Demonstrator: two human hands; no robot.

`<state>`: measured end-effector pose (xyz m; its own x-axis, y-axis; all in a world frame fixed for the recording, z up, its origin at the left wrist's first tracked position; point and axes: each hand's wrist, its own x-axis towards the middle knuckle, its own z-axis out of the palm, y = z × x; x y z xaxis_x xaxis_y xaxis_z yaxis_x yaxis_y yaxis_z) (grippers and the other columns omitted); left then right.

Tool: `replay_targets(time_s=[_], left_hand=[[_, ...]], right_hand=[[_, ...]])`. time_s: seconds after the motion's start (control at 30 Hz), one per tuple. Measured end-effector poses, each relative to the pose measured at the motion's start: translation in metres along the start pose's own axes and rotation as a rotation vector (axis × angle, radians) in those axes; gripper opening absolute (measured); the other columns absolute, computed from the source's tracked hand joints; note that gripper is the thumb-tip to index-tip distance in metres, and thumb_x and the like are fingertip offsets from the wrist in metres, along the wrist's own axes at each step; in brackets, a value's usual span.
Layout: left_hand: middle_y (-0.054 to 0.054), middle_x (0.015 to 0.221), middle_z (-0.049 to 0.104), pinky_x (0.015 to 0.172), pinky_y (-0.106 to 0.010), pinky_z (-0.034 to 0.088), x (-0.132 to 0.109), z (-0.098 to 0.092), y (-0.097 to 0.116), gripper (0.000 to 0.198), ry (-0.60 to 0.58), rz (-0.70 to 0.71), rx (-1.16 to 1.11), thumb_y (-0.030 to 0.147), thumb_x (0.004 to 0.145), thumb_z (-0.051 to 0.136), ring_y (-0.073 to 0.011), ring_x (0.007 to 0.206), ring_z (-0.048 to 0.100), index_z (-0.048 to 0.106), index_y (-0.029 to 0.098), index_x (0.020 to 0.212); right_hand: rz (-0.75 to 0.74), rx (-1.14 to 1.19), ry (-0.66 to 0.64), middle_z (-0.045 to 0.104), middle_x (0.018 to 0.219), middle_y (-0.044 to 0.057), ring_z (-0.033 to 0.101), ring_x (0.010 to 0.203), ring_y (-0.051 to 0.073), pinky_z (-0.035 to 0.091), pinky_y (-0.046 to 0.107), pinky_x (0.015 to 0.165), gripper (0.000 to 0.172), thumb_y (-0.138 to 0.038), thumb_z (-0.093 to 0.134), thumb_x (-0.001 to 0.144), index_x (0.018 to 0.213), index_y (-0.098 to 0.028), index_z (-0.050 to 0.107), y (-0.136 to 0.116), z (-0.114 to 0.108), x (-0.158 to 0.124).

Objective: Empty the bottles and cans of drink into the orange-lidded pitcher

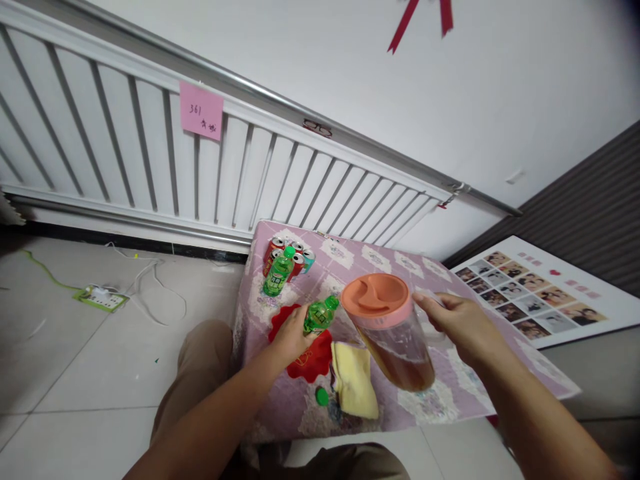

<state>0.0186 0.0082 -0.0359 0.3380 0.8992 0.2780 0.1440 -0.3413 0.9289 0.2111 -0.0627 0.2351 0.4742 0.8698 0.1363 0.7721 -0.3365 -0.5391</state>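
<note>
My right hand (463,323) grips the handle of a clear pitcher (397,343) with an orange lid, tilted toward the left and holding brown liquid. My left hand (293,333) is wrapped round a small green bottle (320,315) that stands open on a red mat (313,360). The pitcher's lid edge is close to the bottle's mouth. A green cap (321,397) lies on the cloth beside a folded yellow cloth (354,380). All of this sits on a low table with a pink patterned cover (450,387).
At the table's far left corner stand a second green bottle (278,272) and several drink cans (295,257). A white radiator (200,167) with a pink note (201,111) is behind. A power strip (100,297) with cables lies on the floor; a photo board (540,293) leans right.
</note>
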Motion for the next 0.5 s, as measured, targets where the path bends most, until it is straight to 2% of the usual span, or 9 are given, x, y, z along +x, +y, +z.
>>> replay_targets(time_s=[0.27, 0.5], left_hand=[[-0.013, 0.132, 0.059, 0.109, -0.045, 0.045, -0.0007, 0.0015, -0.0043, 0.069, -0.001, 0.012, 0.026, 0.009, 0.075, 0.070, -0.0283, 0.127, 0.055, 0.043, 0.021, 0.138], [-0.013, 0.133, 0.059, 0.110, -0.045, 0.044, -0.0008, 0.0012, -0.0035, 0.070, -0.003, 0.007, 0.028, 0.009, 0.075, 0.071, -0.0276, 0.128, 0.055, 0.043, 0.022, 0.138]], right_hand=[[0.005, -0.005, -0.009, 0.040, 0.049, -0.005, 0.035, 0.051, 0.013, 0.026, 0.030, 0.054, 0.049, -0.070, 0.060, 0.063, 0.056, -0.022, 0.053, 0.0073, -0.0016, 0.0031], [0.002, 0.012, -0.004, 0.039, 0.049, -0.005, 0.034, 0.052, 0.013, 0.026, 0.029, 0.053, 0.049, -0.069, 0.060, 0.062, 0.056, -0.022, 0.053, 0.0035, -0.0013, 0.0029]])
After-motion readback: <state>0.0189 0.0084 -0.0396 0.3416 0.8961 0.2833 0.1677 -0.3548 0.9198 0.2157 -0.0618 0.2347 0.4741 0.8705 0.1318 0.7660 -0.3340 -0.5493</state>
